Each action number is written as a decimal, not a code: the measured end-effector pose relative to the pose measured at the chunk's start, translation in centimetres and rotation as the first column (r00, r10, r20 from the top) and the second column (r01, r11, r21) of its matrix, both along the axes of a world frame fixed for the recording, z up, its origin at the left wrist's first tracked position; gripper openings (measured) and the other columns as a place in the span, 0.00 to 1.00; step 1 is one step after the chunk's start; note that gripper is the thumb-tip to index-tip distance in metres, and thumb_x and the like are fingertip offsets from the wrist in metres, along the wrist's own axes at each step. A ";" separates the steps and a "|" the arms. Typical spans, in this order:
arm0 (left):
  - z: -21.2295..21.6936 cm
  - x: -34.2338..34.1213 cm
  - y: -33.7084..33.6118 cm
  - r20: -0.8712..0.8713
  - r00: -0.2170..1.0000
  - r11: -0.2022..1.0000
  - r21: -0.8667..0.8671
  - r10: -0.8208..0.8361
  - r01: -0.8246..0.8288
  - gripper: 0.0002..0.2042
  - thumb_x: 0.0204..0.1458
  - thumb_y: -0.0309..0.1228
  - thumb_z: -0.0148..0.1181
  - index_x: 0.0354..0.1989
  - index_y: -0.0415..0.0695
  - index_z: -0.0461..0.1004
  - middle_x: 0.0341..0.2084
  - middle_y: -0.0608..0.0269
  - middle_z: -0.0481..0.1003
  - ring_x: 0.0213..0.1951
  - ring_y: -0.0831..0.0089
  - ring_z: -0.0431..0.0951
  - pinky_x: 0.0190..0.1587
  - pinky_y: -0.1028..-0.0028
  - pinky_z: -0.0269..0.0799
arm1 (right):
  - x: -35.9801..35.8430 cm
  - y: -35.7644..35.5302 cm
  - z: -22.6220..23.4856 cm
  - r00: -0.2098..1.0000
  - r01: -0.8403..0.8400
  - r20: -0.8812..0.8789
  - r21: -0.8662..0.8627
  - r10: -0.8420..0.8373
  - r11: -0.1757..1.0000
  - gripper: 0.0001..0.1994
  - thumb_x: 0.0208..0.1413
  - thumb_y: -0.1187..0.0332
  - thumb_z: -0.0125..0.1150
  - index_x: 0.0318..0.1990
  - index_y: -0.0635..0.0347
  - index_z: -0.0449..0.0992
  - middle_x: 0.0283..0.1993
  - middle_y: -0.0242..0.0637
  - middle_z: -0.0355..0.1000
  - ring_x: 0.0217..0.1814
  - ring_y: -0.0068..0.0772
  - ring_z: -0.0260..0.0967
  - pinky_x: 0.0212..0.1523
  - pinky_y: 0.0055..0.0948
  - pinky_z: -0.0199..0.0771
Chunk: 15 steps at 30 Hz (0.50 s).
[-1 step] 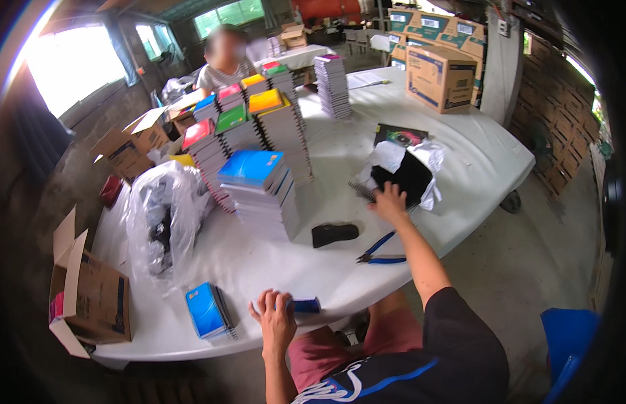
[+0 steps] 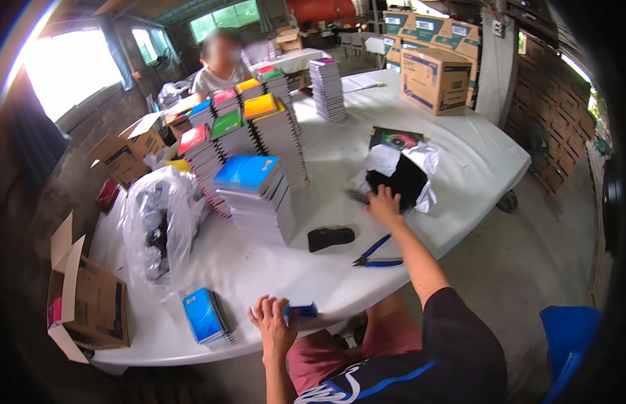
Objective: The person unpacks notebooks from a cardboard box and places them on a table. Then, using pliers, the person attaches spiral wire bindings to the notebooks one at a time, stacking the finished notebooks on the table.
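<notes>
My right hand [image 2: 384, 206] is at the near left side of a black bundle [image 2: 402, 180] in crumpled white wrapping [image 2: 382, 160]. Its thumb and fingers close on a black spiral binding coil [image 2: 355, 196], which points left. At the table's front edge, my left hand [image 2: 273, 322] curls over a narrow blue-covered piece [image 2: 303, 310], seemingly a notebook viewed edge-on; the hand hides much of it. Left of that hand lies a blue spiral notebook [image 2: 205, 316]. Blue-handled pliers [image 2: 378, 256] and a black pouch-like object [image 2: 330, 238] rest between my hands.
Tall stacks of spiral notebooks [image 2: 259, 195] stand mid-left on the white-covered table [image 2: 454, 195]. A clear plastic bag [image 2: 158, 229] and an open carton [image 2: 97, 303] are at left. A closed carton [image 2: 435, 81] sits at the far right. Another person [image 2: 222, 71] is behind the stacks.
The whole view has shifted slightly. The coil at my right hand has moved a little left and toward me with the fingers. My left hand keeps its place on the blue piece.
</notes>
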<state>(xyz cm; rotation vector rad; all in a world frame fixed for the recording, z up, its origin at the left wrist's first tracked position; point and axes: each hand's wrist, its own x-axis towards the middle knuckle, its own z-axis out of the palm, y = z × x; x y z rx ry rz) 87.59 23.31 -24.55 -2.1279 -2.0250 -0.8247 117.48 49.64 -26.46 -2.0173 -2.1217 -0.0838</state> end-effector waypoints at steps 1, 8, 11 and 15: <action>0.1 0.4 -0.1 0.073 0.997 0.998 0.049 -0.038 0.034 0.23 0.40 0.44 0.68 0.41 0.45 0.68 0.40 0.53 0.65 0.54 0.52 0.59 0.57 0.53 0.48 | 0.6 1.2 -0.7 0.999 -0.004 0.054 0.013 0.003 1.000 0.19 0.50 0.62 0.57 0.51 0.52 0.72 0.55 0.49 0.61 0.58 0.50 0.59 0.48 0.49 0.64; -3.0 2.8 1.2 0.219 0.976 0.938 0.335 0.015 -0.090 0.32 0.24 0.54 0.74 0.29 0.43 0.65 0.34 0.53 0.62 0.46 0.53 0.59 0.52 0.51 0.53 | 3.7 3.0 1.2 0.976 -0.115 0.195 0.072 0.099 0.991 0.19 0.50 0.73 0.48 0.52 0.51 0.70 0.46 0.44 0.70 0.48 0.46 0.70 0.46 0.51 0.66; -2.8 2.4 1.4 0.190 0.974 0.930 0.321 0.123 -0.180 0.27 0.26 0.50 0.73 0.24 0.45 0.65 0.33 0.55 0.62 0.44 0.53 0.59 0.50 0.51 0.53 | 1.2 0.6 5.6 0.971 -0.210 0.154 0.190 0.182 0.959 0.23 0.50 0.74 0.47 0.57 0.49 0.67 0.46 0.42 0.71 0.46 0.44 0.71 0.44 0.46 0.67; -1.4 2.0 1.5 0.137 0.972 0.854 0.465 0.190 -0.233 0.21 0.27 0.46 0.71 0.26 0.51 0.68 0.37 0.59 0.64 0.45 0.53 0.59 0.49 0.51 0.53 | -1.4 -2.7 6.9 0.784 -0.412 -0.457 0.121 0.420 0.903 0.26 0.54 0.70 0.49 0.63 0.45 0.62 0.36 0.34 0.69 0.36 0.29 0.68 0.34 0.31 0.64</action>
